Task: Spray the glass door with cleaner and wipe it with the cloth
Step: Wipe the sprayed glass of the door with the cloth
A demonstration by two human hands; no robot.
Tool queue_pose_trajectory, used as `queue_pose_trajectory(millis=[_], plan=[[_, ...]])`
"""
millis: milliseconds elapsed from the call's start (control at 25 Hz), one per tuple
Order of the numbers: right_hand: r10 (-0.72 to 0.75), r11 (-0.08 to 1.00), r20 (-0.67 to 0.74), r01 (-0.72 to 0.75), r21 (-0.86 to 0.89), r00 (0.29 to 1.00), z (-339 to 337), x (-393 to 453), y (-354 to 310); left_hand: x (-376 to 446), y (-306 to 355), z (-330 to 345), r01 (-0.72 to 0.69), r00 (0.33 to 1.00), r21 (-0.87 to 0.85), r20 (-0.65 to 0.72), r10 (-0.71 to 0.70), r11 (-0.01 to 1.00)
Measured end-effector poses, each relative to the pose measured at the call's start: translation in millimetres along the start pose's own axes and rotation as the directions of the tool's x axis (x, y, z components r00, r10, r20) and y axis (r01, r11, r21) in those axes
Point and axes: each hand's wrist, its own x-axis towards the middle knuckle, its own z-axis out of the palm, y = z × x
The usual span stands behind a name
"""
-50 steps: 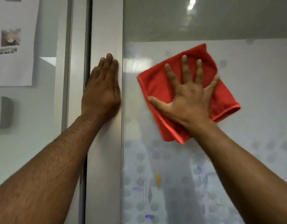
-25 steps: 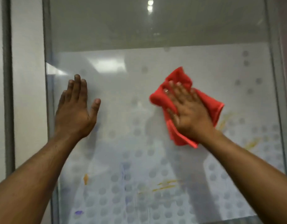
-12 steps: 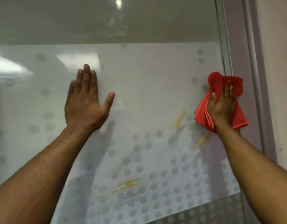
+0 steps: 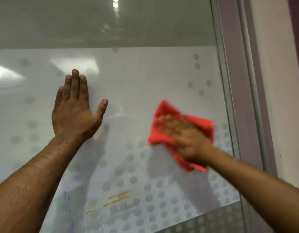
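Your left hand (image 4: 74,115) lies flat on the glass door (image 4: 137,84) at about nine o'clock of the view, its four fingers (image 4: 76,86) straight and close together, pointing to twelve o'clock, the thumb spread out toward two o'clock. It holds nothing; the palm rests against the frosted pane.

Your right hand (image 4: 187,138) sits at about three o'clock, pressing the red cloth (image 4: 164,137) against the glass. The hand is blurred, so you cannot tell for certain how far its fingers are spread; they appear to lie across the cloth toward ten o'clock rather than bunch it up. The cloth is crumpled, showing beyond the hand at its ten, two and six o'clock sides, and lies near the door's metal frame (image 4: 229,98).

The pane is clear at the top and frosted below, with grey dots thickening toward six o'clock. Yellow-orange smears (image 4: 119,197) mark the glass at six o'clock, well apart from the cloth.
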Motion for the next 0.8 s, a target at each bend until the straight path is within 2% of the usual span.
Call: queue_pose_trajectory(millis=[40, 80, 120, 160, 200, 240, 280, 320, 360, 400, 440, 480, 560, 600, 640, 680, 720, 760, 800], plan=[[0.171, 0.985, -0.056, -0.171, -0.001, 0.984, -9.6, -7.5, 31.7, -0.3, -0.4, 0.2, 0.003, 1.000, 0.002, 0.003, -0.003, 1.000], [0.393, 0.919, -0.146, -0.393, 0.029, 0.908, -21.1, -10.4, 59.9, -0.4, -0.8, 0.7, 0.007, 1.000, 0.000, 0.003, -0.007, 1.000], [0.583, 0.809, -0.226, -0.581, 0.083, 0.780, -27.7, -10.0, 75.4, -1.0, -0.3, 1.5, 0.010, 1.000, -0.001, 0.001, -0.010, 1.000], [0.710, 0.696, -0.284, -0.704, 0.144, 0.644, -24.8, -6.1, 76.5, -1.4, 0.5, 2.5, 0.013, 1.000, 0.000, -0.004, -0.013, 1.000], [0.766, 0.631, -0.312, -0.752, 0.191, 0.562, -16.5, -1.9, 65.4, -1.4, 1.2, 3.5, 0.014, 1.000, 0.001, -0.012, -0.014, 1.000], [0.767, 0.633, -0.296, -0.747, 0.203, 0.570, -5.2, -2.7, 47.2, -1.3, 2.5, 4.6, 0.017, 1.000, -0.004, -0.022, -0.017, 1.000], [0.704, 0.708, -0.239, -0.688, 0.158, 0.669, 5.1, -10.8, 26.3, -0.7, 3.7, 5.1, 0.021, 0.999, -0.013, -0.030, -0.022, 1.000], [0.568, 0.823, -0.154, -0.561, 0.089, 0.809, 13.0, -28.6, 10.5, 0.0, 4.3, 5.1, 0.022, 0.999, -0.021, -0.032, -0.022, 1.000], [0.426, 0.905, -0.066, -0.426, 0.021, 0.902, 13.3, -51.0, 9.1, -0.4, 4.8, 5.4, 0.022, 0.999, -0.026, -0.029, -0.022, 0.999], [0.349, 0.937, -0.027, -0.349, -0.009, 0.937, 7.0, -68.9, 22.6, -0.2, 4.8, 5.7, 0.021, 0.999, -0.025, -0.028, -0.022, 0.999], [0.387, 0.922, -0.031, -0.387, 0.005, 0.922, -0.9, -81.4, 39.8, -0.3, 4.5, 5.9, 0.022, 0.999, -0.020, -0.030, -0.022, 1.000], [0.516, 0.856, -0.070, -0.514, 0.051, 0.853, -8.0, -88.2, 54.2, -0.6, 4.5, 6.3, 0.025, 0.999, -0.014, -0.034, -0.025, 1.000], [0.765, 0.644, -0.185, -0.741, 0.190, 0.617, -9.2, -83.8, 55.7, -1.2, 6.2, 8.2, 0.033, 0.998, -0.009, -0.045, -0.033, 0.999], [0.807, 0.590, -0.194, -0.775, 0.225, 0.558, 0.7, -77.8, 37.8, -1.6, 7.8, 9.1, 0.034, 0.998, -0.012, -0.048, -0.034, 0.999], [0.788, 0.616, -0.167, -0.760, 0.208, 0.593, 15.1, -77.5, 10.3, -2.4, 10.2, 10.1, 0.034, 0.998, -0.016, -0.050, -0.034, 0.999], [0.691, 0.722, -0.098, -0.676, 0.147, 0.717, 30.2, -87.7, -18.7, -3.1, 12.4, 11.5, 0.036, 0.998, -0.020, -0.055, -0.037, 0.999], [0.530, 0.845, -0.004, -0.528, 0.087, 0.848, 40.5, -106.1, -45.5, -3.3, 13.1, 12.8, 0.034, 0.997, -0.020, -0.063, -0.035, 0.999], [0.388, 0.917, 0.070, -0.393, 0.071, 0.919, 41.6, -128.9, -59.1, -3.4, 13.5, 13.9, 0.026, 0.997, -0.019, -0.065, -0.027, 0.999], [0.344, 0.933, 0.072, -0.349, 0.089, 0.936, 37.9, -148.6, -56.2, -3.4, 13.1, 14.1, 0.013, 0.998, -0.014, -0.063, -0.014, 1.000]])
